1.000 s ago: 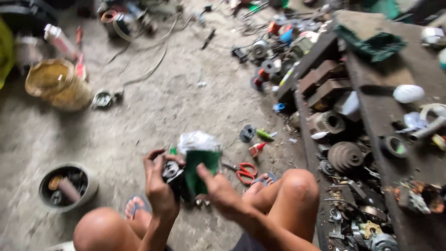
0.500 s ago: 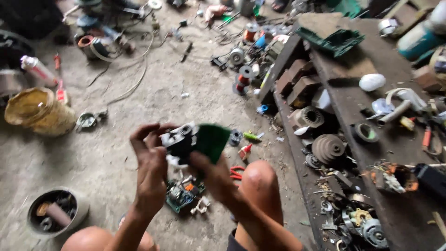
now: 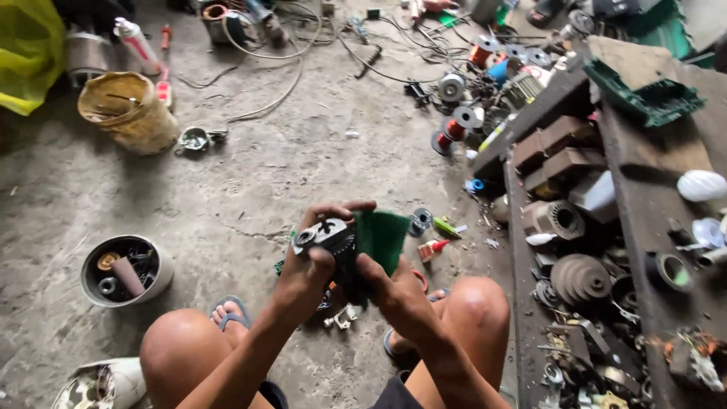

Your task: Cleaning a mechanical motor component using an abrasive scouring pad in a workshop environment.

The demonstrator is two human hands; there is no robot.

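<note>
The small motor part [image 3: 327,238], dark with a green piece, sits gripped in both hands above the knees. Since a second ago it has been raised and turned; the left hand [image 3: 307,265] and right hand [image 3: 394,291] clamp its sides over the concrete floor [image 3: 250,174].

On the concrete floor [image 3: 250,189] I see a dirty yellow bucket [image 3: 130,110], a round tin of small parts [image 3: 125,269], cables [image 3: 280,53] and wire spools [image 3: 454,125]; a dark shelf [image 3: 651,227] beside me carries pulleys [image 3: 579,279] and a green tray [image 3: 644,95]
</note>
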